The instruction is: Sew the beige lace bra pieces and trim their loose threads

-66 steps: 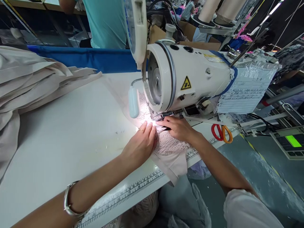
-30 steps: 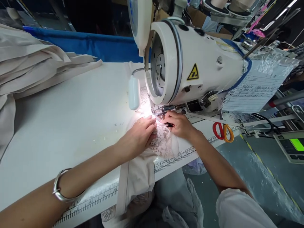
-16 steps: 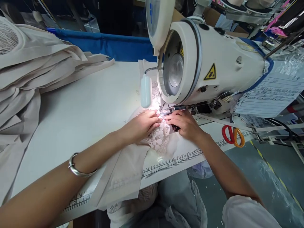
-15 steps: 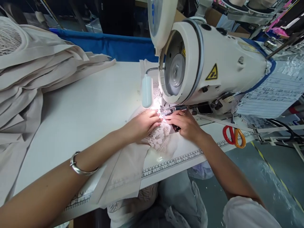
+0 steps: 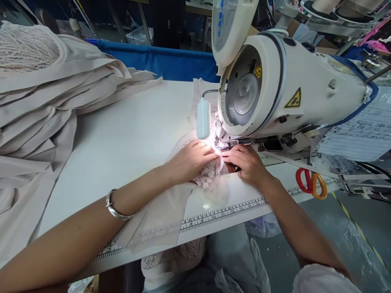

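Under the lit needle area of a white sewing machine (image 5: 314, 77) lies pale pink lace fabric (image 5: 208, 177). My left hand (image 5: 192, 160) rests on it just left of the needle, fingers stretched forward and lying flat. Close to the needle on the other side, my right hand (image 5: 249, 162) has its fingertips together at the lace's right edge, with a ring on one finger. Its thumb is mostly hidden. A sheer beige panel (image 5: 159, 217) runs from beneath my left forearm over the table's front edge. The needle tip and presser foot are lost in glare and behind fingers.
A small lamp (image 5: 203, 120) hangs beside the needle. Layered beige garment pieces (image 5: 61, 106) are heaped on the left of the white table (image 5: 131, 122). Scissors with red and orange handles (image 5: 311, 183) hang at right near a narrow tape (image 5: 293, 162). A printed ruler (image 5: 226, 213) follows the front edge.
The whole view has shifted, so the machine and table appear farther right. Both hands stay at the needle; the lace bunches slightly more beside my left hand.
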A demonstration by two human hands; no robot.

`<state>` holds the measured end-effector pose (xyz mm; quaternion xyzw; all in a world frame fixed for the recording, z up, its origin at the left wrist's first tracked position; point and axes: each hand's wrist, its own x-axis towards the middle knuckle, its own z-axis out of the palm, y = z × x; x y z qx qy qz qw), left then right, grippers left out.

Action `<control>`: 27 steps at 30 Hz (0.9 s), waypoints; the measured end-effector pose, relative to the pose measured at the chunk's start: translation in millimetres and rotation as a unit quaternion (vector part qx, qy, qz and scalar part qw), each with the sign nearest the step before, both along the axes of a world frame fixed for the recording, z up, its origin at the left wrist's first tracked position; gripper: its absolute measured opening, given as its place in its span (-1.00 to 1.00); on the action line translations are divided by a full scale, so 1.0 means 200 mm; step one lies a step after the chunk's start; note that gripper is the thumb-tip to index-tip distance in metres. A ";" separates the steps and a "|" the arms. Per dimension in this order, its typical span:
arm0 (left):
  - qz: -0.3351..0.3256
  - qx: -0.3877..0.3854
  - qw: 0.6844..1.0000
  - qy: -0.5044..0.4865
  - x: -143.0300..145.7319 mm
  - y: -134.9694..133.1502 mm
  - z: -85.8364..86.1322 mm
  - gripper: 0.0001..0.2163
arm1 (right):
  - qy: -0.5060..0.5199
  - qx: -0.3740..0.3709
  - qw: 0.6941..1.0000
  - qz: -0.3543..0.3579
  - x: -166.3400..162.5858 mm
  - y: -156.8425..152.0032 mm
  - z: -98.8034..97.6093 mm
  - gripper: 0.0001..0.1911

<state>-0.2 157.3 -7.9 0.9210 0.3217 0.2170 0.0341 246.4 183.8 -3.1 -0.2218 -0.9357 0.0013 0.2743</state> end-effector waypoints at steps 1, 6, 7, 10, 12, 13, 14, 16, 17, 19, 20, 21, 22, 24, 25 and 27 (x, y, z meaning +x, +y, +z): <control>0.005 0.000 1.000 0.002 0.00 0.00 0.00 -0.73 | -0.004 -0.003 1.000 -0.003 0.00 0.00 0.00 -0.76; 0.014 -0.001 1.000 0.002 0.00 -0.01 0.02 -0.79 | -0.025 -0.024 0.999 -0.004 0.00 0.01 0.00 -0.69; 0.011 -0.002 1.000 0.003 0.00 -0.01 0.02 -0.78 | -0.024 -0.025 0.999 0.001 0.00 0.01 0.00 -0.70; 0.005 -0.009 1.000 0.006 0.00 -0.01 0.03 -0.77 | -0.015 -0.019 1.000 0.007 -0.01 0.00 0.01 -0.76; 0.015 -0.009 1.000 0.008 0.00 -0.01 0.04 -0.76 | -0.011 -0.013 1.000 0.004 -0.01 -0.01 0.01 -0.79; 0.019 -0.005 1.000 0.012 0.00 -0.02 0.04 -0.75 | -0.013 -0.012 1.000 0.001 -0.01 -0.01 0.02 -0.79; 0.022 0.001 1.000 0.018 0.00 -0.02 0.04 -0.74 | -0.013 -0.011 1.000 -0.001 -0.01 -0.02 0.02 -0.78; 0.024 0.013 0.999 0.028 0.01 -0.02 0.04 -0.73 | -0.015 -0.013 1.000 -0.001 -0.01 -0.02 0.02 -0.74; 0.023 0.017 0.999 0.029 0.01 -0.02 0.03 -0.73 | -0.016 -0.013 1.000 0.000 -0.01 -0.02 0.02 -0.72; 0.018 0.018 0.999 0.022 0.01 -0.03 0.03 -0.73 | -0.016 -0.013 1.000 0.006 -0.01 -0.01 0.01 -0.69; 0.014 0.017 1.000 0.016 0.01 -0.03 0.03 -0.73 | -0.018 -0.013 1.000 0.008 0.00 -0.01 0.00 -0.68; 0.011 0.018 1.000 0.012 0.01 -0.03 0.02 -0.74 | -0.019 -0.013 1.000 0.009 0.00 0.00 0.00 -0.68; 0.011 0.019 1.000 0.010 0.01 -0.03 0.02 -0.74 | -0.022 -0.014 1.000 0.009 0.00 0.00 -0.01 -0.67; 0.020 0.020 1.000 0.013 0.01 -0.03 0.02 -0.77 | -0.028 -0.015 0.999 0.006 0.00 0.00 -0.01 -0.67; 0.028 0.020 0.999 0.015 0.01 -0.03 0.03 -0.78 | -0.032 -0.017 0.999 0.004 0.00 0.00 -0.01 -0.68; 0.038 0.016 0.999 0.020 0.00 -0.03 0.03 -0.82 | -0.035 -0.020 0.999 0.004 0.00 0.00 -0.01 -0.70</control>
